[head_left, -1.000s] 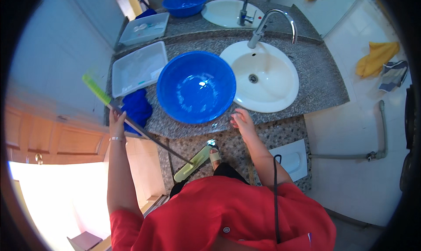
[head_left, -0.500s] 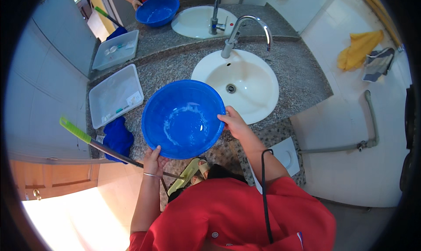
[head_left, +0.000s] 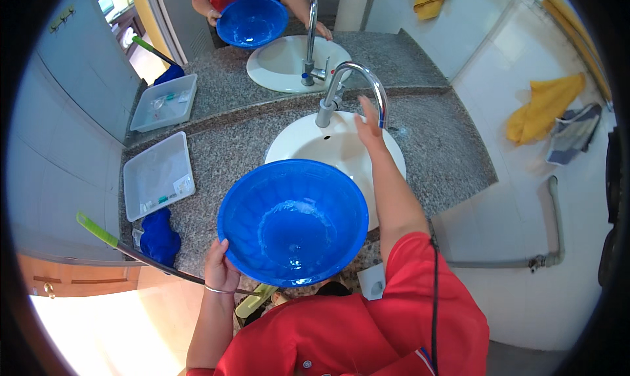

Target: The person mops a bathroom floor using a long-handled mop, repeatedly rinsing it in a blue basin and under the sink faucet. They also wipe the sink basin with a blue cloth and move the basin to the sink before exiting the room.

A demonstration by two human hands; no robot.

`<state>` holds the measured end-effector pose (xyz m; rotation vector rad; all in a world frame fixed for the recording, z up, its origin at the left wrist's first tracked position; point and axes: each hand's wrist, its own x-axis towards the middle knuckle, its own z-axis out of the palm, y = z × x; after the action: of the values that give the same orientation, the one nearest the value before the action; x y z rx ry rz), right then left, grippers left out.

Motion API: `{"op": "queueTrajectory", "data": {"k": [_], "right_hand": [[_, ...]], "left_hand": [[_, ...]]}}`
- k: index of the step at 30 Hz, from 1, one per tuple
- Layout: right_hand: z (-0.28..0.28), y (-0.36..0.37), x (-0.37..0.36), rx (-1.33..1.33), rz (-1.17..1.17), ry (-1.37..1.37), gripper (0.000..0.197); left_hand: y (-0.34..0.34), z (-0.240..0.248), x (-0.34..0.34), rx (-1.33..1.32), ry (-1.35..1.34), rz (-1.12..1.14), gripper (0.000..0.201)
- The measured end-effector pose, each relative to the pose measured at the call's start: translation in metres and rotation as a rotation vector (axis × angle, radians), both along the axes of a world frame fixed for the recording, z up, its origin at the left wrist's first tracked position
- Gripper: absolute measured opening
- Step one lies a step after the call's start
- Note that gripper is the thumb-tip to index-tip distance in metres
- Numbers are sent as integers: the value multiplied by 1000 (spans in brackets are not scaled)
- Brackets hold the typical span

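A white tray (head_left: 159,172) lay left on the surface (head_left: 216,146). The left hand (head_left: 220,267) pinched the blue basin (head_left: 298,231) by its near-left rim, near of the sink (head_left: 341,146). Beside the faucet (head_left: 335,90), the right hand (head_left: 369,126) had fingers extended.

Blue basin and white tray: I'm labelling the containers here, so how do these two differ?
The blue basin is round, while the white tray is roughly rectangular. The left hand holds the blue basin near its rim; the white tray lies on the counter, untouched. The blue basin looks deeper than the white tray. Both are open-topped.
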<state>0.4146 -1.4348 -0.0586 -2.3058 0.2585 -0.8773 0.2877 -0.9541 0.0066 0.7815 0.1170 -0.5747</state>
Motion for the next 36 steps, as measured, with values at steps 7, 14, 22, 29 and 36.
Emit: {"op": "queueTrajectory", "data": {"k": [7,14,22,29,36], "right_hand": [[-33,-82,69,104,364,354,47],[15,-101,16,-477,223,554,47],[45,-67,65,-969,358,535,47],[16,-90,49,-118,523,586,59],[-5,-149,-80,678,373,1138,39]], "left_hand": [[-88,-14,27,60,89,26,33],[-142,-30,41,93,131,-43,30],[-172,-34,48,113,184,-74,32],[-174,-39,43,63,192,-37,34],[-191,-51,44,-133,239,-229,48]]}}
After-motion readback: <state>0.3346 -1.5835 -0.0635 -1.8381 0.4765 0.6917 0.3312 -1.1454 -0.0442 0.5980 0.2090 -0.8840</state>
